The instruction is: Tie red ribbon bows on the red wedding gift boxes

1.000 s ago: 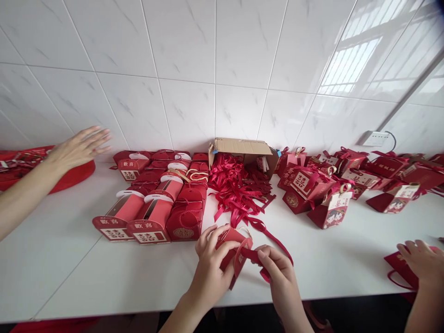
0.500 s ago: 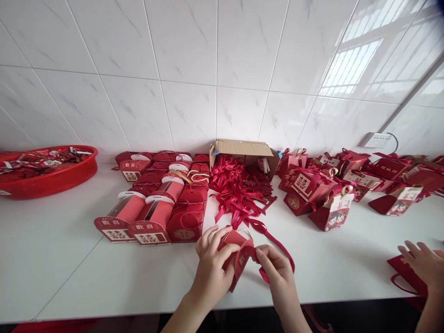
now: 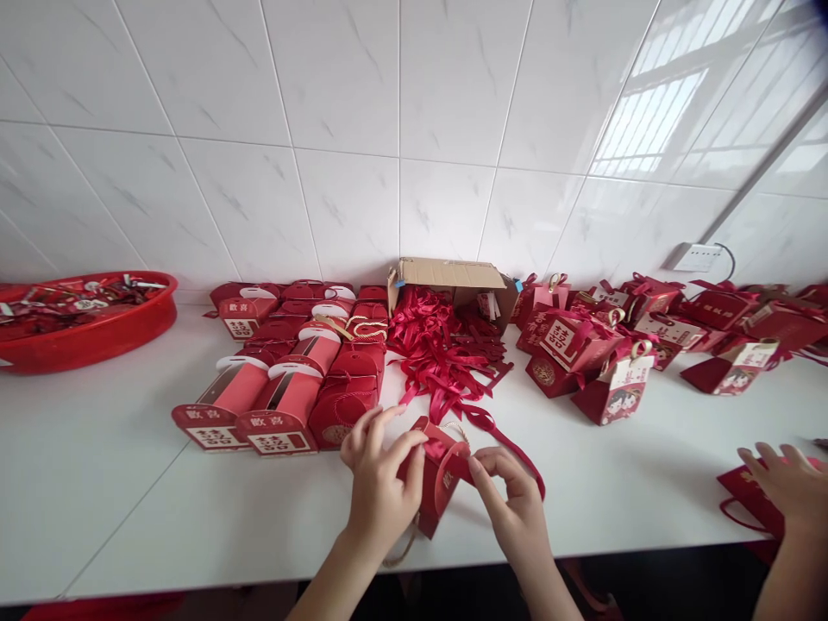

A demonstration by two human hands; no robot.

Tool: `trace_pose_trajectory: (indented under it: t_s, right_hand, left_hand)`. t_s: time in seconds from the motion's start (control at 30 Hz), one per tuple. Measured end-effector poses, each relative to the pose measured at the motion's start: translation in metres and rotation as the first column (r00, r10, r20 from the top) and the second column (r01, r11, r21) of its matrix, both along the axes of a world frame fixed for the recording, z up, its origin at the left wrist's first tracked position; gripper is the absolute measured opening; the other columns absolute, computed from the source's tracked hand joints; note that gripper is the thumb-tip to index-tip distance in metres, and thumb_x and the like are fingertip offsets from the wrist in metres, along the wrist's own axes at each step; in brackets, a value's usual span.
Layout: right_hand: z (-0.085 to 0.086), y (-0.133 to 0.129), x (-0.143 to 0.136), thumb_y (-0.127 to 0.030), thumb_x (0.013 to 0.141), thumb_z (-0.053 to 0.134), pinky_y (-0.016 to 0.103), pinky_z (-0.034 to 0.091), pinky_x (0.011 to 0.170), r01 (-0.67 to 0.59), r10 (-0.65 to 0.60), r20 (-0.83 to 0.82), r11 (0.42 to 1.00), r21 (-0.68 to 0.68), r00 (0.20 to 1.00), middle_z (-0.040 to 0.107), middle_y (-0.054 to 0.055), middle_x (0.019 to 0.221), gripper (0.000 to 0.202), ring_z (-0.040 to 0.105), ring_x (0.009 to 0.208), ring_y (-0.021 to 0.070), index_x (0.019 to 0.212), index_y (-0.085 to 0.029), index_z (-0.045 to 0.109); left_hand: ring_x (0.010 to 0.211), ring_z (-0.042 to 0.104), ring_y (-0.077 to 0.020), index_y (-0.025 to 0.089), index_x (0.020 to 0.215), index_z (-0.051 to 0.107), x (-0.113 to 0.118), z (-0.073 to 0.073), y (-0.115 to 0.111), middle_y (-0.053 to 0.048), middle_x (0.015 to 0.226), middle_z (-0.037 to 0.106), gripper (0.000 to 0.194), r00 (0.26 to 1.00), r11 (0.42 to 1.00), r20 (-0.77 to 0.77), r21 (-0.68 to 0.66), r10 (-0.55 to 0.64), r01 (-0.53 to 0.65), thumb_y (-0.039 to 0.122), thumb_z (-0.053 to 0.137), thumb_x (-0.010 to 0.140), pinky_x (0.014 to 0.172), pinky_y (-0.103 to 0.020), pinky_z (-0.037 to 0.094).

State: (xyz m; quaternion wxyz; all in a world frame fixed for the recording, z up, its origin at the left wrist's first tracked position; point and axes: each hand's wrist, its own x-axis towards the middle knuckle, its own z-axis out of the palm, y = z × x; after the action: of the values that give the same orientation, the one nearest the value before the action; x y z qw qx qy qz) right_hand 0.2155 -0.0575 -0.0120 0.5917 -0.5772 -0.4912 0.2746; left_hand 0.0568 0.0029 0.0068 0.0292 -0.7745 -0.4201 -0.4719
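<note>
A small red gift box (image 3: 437, 500) with gold lettering stands tilted near the table's front edge, between my two hands. My left hand (image 3: 383, 474) is at its upper left side, thumb and forefinger pinching a red ribbon (image 3: 435, 450) over the box top. My right hand (image 3: 514, 500) pinches the same ribbon at the box's right side, palm facing inward. A gold cord (image 3: 402, 552) hangs from the box below my left wrist, with another loop behind the top. The ribbon's long tail (image 3: 517, 450) curves behind my right hand.
Finished-looking red boxes (image 3: 278, 423) stand in rows at left. A cardboard carton (image 3: 449, 272) spills red ribbons (image 3: 446, 379) ahead. More ribboned boxes (image 3: 621, 388) crowd the right. A red basin (image 3: 97, 336) stands far left. Another person's hand (image 3: 793, 487) rests on a red bag (image 3: 743, 496).
My left fingers have shifted left and closed on the ribbon over the box top. More of the box shows, and the gold cord now hangs below my left wrist.
</note>
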Motion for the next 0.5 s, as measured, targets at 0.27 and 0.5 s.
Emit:
trace_pose_trajectory:
  t_s: [0.27, 0.5]
  right_hand:
    - [0.037, 0.017, -0.007, -0.034, 0.086, 0.060, 0.034, 0.048, 0.088, -0.197, 0.189, 0.122, 0.979, 0.060, 0.974, 0.068, 0.006, 0.105, 0.022, 0.062, 0.100, 0.0215, 0.104, -0.025, 0.067]
    - [0.073, 0.007, 0.011, -0.030, 0.084, 0.064, 0.030, 0.048, 0.069, -0.145, 0.154, -0.033, 0.970, 0.194, 0.988, 0.069, 0.003, 0.079, 0.009, 0.062, 0.074, 0.0172, 0.084, -0.022, 0.068]
  left_hand:
    - [0.108, 0.051, -0.0268, 0.024, 0.089, 0.067, -0.004, 0.042, 0.006, -0.008, 0.109, 0.056, 0.018, 0.980, 0.983, 0.144, 0.142, -0.138, 0.117, 0.010, 0.061, 0.079, 0.094, -0.047, 0.041]
    - [0.109, 0.053, -0.0241, 0.022, 0.113, 0.057, -0.022, 0.011, -0.001, -0.008, 0.109, 0.059, 0.033, 0.978, 0.979, 0.095, -0.069, -0.186, 0.193, 0.014, 0.061, 0.082, 0.096, -0.042, 0.043]
